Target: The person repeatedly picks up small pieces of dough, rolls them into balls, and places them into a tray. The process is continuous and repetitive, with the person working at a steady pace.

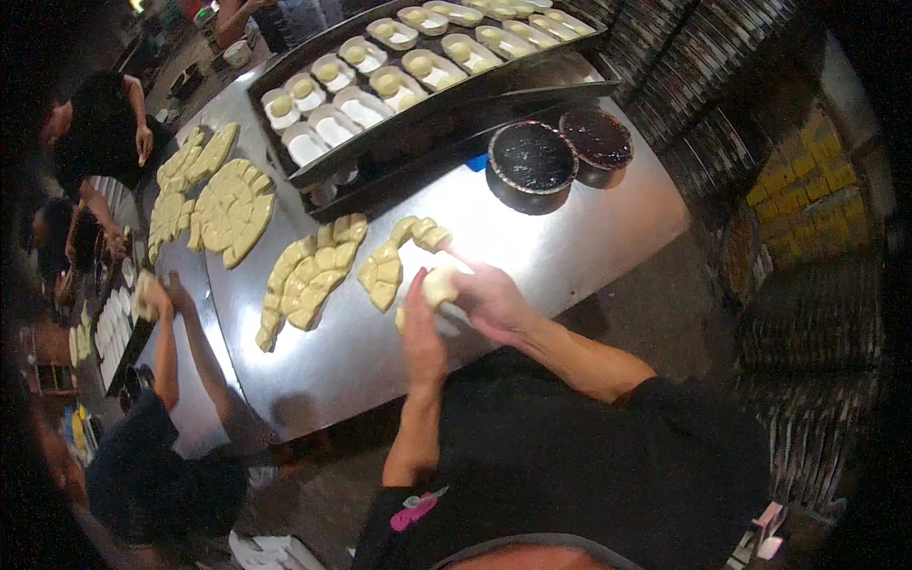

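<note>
A pale piece of dough is between my two hands above the steel table. My left hand lies against its left side, its fingers fairly straight and blurred. From the right, my right hand cups the same piece, with its fingertips reaching near a short curved row of cut dough. A small cut dough wedge lies just left of my hands. Farther left is a larger slab of dough cut into chunks. Part of another dough bit shows behind my left hand.
A dark tray holds white paper cups, many with dough balls. Two round pans of dark glossy filling stand right of it. More cut dough lies left on the steel table. Co-workers stand left; tray racks stand right.
</note>
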Tool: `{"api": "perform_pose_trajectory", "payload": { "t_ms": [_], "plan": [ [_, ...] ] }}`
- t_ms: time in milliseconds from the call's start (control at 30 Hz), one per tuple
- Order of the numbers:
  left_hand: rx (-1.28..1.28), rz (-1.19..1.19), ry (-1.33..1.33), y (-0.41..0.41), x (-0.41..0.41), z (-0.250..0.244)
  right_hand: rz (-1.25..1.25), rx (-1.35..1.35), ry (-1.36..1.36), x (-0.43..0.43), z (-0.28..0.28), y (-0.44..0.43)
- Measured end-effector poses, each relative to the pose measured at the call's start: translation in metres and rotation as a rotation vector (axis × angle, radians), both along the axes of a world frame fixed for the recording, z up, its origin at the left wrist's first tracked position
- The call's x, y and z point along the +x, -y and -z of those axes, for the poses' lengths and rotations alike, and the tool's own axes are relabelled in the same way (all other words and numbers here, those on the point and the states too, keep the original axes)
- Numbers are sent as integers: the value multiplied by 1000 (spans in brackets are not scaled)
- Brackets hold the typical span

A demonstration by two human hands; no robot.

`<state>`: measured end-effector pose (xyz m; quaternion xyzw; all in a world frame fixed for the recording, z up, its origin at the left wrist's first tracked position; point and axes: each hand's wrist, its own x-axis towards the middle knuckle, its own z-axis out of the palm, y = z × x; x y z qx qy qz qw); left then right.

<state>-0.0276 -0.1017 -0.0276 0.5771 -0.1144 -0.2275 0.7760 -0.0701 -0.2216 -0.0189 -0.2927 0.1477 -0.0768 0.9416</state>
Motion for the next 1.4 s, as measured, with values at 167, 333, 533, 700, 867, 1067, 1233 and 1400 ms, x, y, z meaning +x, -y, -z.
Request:
{"api": "perform_pose_trajectory", "payload": {
  "t_ms": [167,333,533,700,867,1067,1233,1400],
  "plan": [
    [285,290,576,99,-20,31,402,82,-70,-25,17,77],
    [320,218,383,165,0,37,340,-660,-320,-10,22,191],
    [-48,226,-510,225,87,68,80,-1902,-337,75,52,239],
    [-203,172,-599,238,73,129,-259,-1899,-540,82,53,227],
    [-137,150,-685,238,47,75,-64,-1627,-575,71,87,246],
    [-321,126,-598,191,60,132,-434,-242,-220,82,16,201],
    [-279,78,-352,57,57,10,-482,148,119,74,-14,99],
    [-153,-192,-40,-43,42,-23,-674,77,165,88,-15,17]
  ]
}}
